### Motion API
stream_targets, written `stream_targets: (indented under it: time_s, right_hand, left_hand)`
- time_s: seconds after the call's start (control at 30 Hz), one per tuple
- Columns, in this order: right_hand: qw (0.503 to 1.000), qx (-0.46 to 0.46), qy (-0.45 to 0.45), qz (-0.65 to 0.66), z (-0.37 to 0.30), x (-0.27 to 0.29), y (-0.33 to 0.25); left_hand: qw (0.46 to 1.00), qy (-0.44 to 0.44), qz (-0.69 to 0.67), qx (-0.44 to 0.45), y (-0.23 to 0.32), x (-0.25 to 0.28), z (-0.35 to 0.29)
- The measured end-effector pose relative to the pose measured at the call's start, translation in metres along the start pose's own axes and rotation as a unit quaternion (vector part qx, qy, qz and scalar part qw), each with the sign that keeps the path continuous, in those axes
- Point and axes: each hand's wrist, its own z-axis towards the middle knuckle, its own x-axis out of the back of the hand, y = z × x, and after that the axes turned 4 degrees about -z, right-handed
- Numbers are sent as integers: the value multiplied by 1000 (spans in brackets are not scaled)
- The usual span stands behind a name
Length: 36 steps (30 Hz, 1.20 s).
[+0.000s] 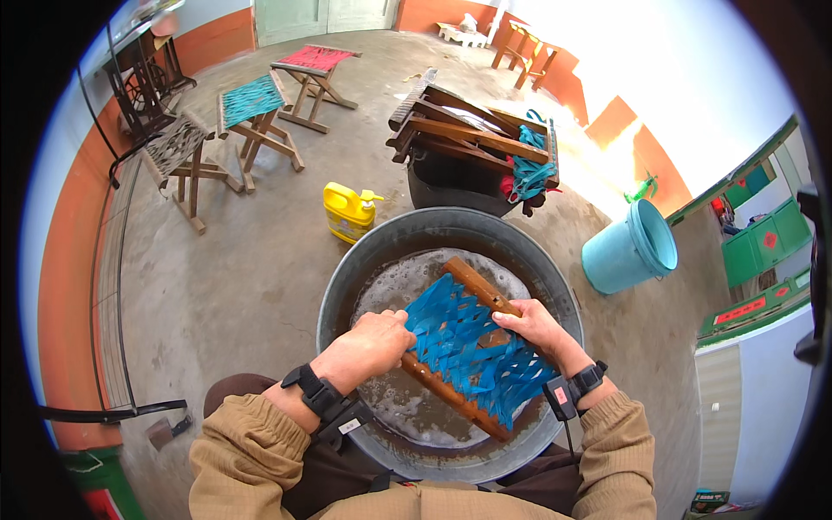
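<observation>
A folding stool with a blue woven-strap seat (472,334) and two brown wooden rails is tilted over a round metal tub (347,260). Foamy, cloudy water (394,403) fills the tub's bottom below it. My left hand (368,345) is closed at the left rail and the strap edge, its fingertips partly hidden. On the opposite side my right hand (533,328) grips the upper rail, thumb on top and fingers hidden beneath. The stool's legs are out of sight under the seat.
A yellow jug (349,212) stands beyond the tub's left side. Wooden stool frames (477,130) are stacked on a black tub (455,182) behind it. A light-blue bucket (620,251) is at right. Stools with grey (178,143), teal (253,100) and red (316,58) seats stand far left.
</observation>
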Motion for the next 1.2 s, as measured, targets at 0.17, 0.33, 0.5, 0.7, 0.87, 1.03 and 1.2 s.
stream_targets:
  time_s: [0.17,0.33,0.5,0.7,0.87,1.03,1.2]
  right_hand:
    - [996,-28,-71,48,19,-2,-9]
    - [989,34,-108,-94,62,-5,-19]
    - [934,126,91,-323,94,-14,-18]
    - [881,162,211,-392,81,-24,2]
    - [895,138,206,-370,23,-15,13]
    - [922,82,54,-374,-57,-44,24]
    - [834,96,117,-531,-59,-72,42]
  left_hand:
    - [990,-130,-19,55,-2,-1,4]
    - [966,-239,-8,101,-5,-8,10]
    - [984,-159,-26,79,-8,-15,9]
    - [988,-118,-65,76,-8,-15,14]
    - [985,-123,-84,84,-12,-21,17]
    - [991,-46,-107,58,-11,-42,24]
    - [996,16,-57,70,-7,-59,39]
